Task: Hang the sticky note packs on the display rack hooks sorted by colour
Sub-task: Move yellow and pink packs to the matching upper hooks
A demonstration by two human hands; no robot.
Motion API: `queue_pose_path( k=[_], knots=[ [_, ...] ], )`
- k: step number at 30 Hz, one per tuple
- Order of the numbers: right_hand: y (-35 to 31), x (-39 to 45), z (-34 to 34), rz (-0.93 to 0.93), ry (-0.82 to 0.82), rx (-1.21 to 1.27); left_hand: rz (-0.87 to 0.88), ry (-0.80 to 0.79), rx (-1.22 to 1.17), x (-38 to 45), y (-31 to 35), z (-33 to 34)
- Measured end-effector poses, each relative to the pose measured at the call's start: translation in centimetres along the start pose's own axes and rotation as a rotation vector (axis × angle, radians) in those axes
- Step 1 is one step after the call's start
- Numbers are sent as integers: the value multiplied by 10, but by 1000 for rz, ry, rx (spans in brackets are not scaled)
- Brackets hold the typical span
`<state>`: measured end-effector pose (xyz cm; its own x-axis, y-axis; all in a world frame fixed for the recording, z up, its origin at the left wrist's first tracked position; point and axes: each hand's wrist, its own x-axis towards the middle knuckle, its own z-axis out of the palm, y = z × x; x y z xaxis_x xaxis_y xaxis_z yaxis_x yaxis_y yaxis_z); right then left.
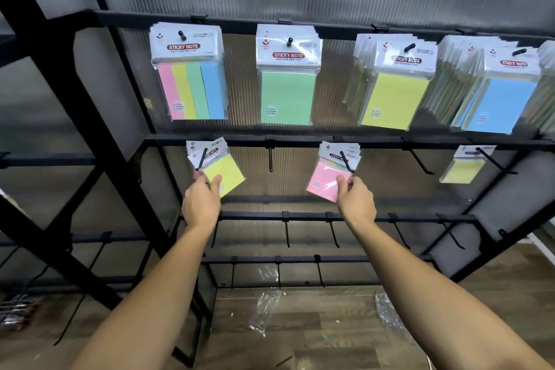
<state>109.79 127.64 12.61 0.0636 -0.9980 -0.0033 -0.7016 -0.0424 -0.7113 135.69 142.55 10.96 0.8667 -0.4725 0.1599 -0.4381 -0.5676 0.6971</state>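
Note:
My left hand (201,201) pinches the lower edge of a small yellow sticky note pack (223,172) that sits tilted on a second-row hook (201,159). My right hand (355,201) grips the bottom corner of a small pink pack (323,179) threaded on another second-row hook (346,161). On the top rail hang a striped multicolour pack (192,90), a green pack (286,96), a stack of yellow packs (393,99) and a stack of blue packs (507,105). At the far right of the second row hangs one more small yellow pack (461,170).
Bare black hooks (271,158) stick out between the two held packs, at the right (422,163) and along the lower rails (286,231). Diagonal black frame bars (90,135) cross the left side. Clear plastic wrappers (264,309) lie on the wooden floor below.

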Motion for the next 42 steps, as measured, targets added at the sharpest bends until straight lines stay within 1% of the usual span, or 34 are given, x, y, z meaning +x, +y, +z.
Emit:
queue_pose_path(
  k=[6,12,15,18,23,28,32,38,42],
  knots=[
    [3,-11,-12,-33,0,120,-25,55,-59,-23,7,-14],
    [8,-35,-29,-92,1,172,-39,48,-116,-53,4,-32],
    [9,-49,-38,-133,0,208,-34,76,-141,-70,1,-40],
    [9,-62,-50,-169,5,245,-4,77,-146,-83,-3,-46],
    [19,-75,-66,-248,-1,299,127,-27,-204,-116,6,-45],
    [35,-75,-89,-322,-30,324,290,-141,-268,-143,44,-32],
    [60,-61,-123,-315,3,325,434,-223,-264,-164,87,-14],
    [103,-36,-183,-297,104,305,542,-319,-327,-188,163,25],
    [127,-14,-227,-284,153,321,560,-380,-360,-210,213,51]
  ],
)
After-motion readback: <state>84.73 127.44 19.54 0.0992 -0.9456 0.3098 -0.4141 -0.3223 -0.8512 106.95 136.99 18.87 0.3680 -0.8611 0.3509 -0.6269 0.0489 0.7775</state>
